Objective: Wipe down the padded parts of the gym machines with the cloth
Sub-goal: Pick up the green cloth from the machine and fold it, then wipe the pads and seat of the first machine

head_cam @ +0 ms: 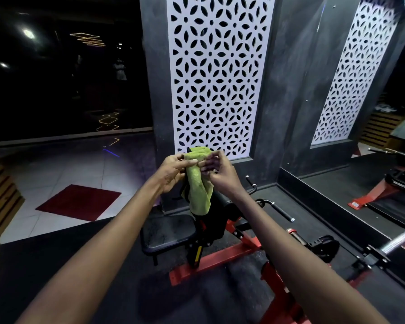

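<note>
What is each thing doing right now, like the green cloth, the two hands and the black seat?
Green cloth: held up in the air, bunched, hanging down.
Left hand: grips the cloth near its top.
Right hand: pinches the cloth near its top.
Black padded seat: no hand or cloth on it.
Red mat: flat on the tiled floor.
</note>
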Demonstrator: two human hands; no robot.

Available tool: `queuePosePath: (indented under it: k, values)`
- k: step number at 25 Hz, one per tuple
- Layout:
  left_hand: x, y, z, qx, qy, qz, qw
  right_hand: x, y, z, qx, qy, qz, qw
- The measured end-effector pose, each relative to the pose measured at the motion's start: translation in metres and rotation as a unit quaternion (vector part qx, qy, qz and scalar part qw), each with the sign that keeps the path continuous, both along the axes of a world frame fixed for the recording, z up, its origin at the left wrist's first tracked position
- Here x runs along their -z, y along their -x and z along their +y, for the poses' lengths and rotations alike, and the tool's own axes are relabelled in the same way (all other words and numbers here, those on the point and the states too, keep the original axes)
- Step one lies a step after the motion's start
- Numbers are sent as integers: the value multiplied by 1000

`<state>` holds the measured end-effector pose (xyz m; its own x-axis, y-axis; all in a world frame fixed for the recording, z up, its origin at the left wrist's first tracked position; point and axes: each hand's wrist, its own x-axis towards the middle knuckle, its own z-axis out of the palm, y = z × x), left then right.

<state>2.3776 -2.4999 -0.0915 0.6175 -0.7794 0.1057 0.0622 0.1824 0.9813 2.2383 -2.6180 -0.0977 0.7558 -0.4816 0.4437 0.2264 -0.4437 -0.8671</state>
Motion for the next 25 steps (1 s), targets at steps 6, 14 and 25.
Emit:
queuePosePath:
  k: [6, 14, 25]
  values:
    - [20, -21, 16, 13, 59, 61, 996, 26, -12, 0, -4, -88, 104, 991]
    - [65, -69, 36, -195, -55, -97, 975, 64, -61, 23, 139, -80, 95, 982]
    - [182, -167, 33, -191, -322, -210, 903, 151, -174, -30, 159, 26, 250, 955]
